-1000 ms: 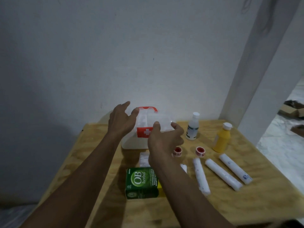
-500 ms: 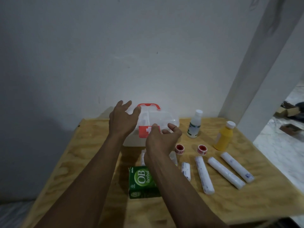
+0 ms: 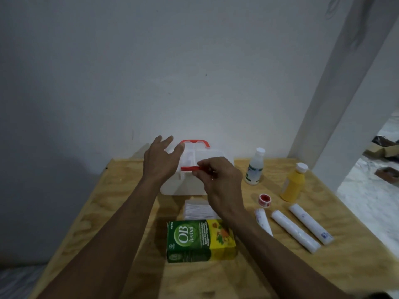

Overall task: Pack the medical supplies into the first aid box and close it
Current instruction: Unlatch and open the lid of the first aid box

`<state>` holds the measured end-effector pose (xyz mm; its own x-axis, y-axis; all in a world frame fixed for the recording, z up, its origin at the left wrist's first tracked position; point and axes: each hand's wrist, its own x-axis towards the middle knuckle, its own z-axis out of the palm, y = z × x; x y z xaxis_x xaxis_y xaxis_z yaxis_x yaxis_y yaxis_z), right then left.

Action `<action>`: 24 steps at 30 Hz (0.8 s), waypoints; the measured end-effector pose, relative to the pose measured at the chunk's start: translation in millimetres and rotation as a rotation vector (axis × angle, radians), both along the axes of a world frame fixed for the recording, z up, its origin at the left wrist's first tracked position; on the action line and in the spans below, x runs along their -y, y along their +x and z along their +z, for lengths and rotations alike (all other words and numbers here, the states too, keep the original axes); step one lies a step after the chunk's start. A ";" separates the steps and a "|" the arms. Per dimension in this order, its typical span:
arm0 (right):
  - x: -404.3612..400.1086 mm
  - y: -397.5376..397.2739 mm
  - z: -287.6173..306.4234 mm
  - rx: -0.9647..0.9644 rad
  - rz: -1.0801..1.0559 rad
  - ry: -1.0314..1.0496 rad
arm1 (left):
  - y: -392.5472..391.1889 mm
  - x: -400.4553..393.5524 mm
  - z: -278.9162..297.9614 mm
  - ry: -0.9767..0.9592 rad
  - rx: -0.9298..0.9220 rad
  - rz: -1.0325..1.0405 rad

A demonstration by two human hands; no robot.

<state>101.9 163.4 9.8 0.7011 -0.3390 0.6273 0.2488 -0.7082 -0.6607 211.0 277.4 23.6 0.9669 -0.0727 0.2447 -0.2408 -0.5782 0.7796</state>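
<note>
Your right hand (image 3: 218, 180) pinches the red latch (image 3: 190, 168) at the front of the first aid box (image 3: 183, 186), while your left hand (image 3: 160, 162), fingers spread, steadies the box's left side on the worktop (image 3: 121, 190)

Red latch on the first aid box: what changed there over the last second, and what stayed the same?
The right hand came off the lid's right edge to the front, and its fingers now pinch the red latch, flipped up so its white cross no longer shows. The left hand stayed spread on the first aid box. The bottles, rolls and green carton stayed put.
</note>
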 end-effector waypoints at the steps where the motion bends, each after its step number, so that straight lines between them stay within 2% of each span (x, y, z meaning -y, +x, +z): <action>1: 4.8 1.8 1.3 0.005 0.015 -0.079 | -0.3 -0.5 0.1 0.004 0.001 -0.004; 4: 17.3 7.4 5.9 -0.009 -0.031 -0.358 | -0.5 -2.0 -0.6 -0.002 0.001 -0.006; 6: 22.7 9.5 9.7 -0.015 -0.048 -0.445 | -3.7 -3.0 -0.7 -0.043 0.002 0.003; 11: 29.8 13.5 18.9 -0.048 0.028 -0.407 | -16.1 -7.3 0.5 -0.129 0.022 0.055; 20: 34.0 29.5 51.9 0.026 0.087 -0.329 | -22.0 -7.8 4.9 -0.320 -0.028 0.064; 24: 37.7 53.5 80.7 0.101 0.086 -0.273 | -19.2 -5.8 0.2 -0.294 -0.053 0.041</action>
<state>155.5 125.7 90.5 0.6491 -0.0902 0.7553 0.3708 -0.8295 -0.4177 191.8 283.1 23.8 0.9796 0.0331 0.1984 -0.1763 -0.3340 0.9259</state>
